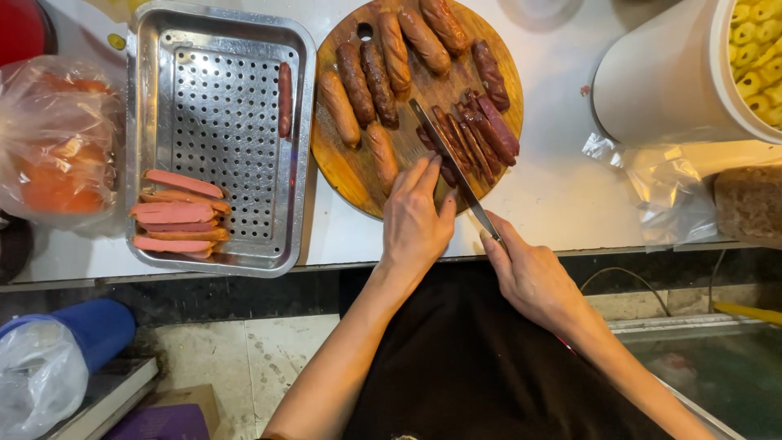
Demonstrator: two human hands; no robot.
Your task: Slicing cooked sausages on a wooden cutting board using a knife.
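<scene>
A round wooden cutting board [350, 175] carries several whole browned sausages [377, 77] and a bunch of dark sausages [489, 126] sliced lengthwise. My right hand [529, 273] grips a knife [448, 159] whose blade lies diagonally across the board beside the sliced pieces. My left hand [415, 220] rests flat on the board's near edge, fingers pressing down next to the blade on a sausage that is mostly hidden.
A perforated steel tray [216, 106] at the left holds halved sausages [175, 216] and one whole sausage [284, 98]. A plastic bag of orange food [57, 138] lies far left. A white bucket [668, 77] with yellow pieces and crumpled plastic [664, 191] sit at the right.
</scene>
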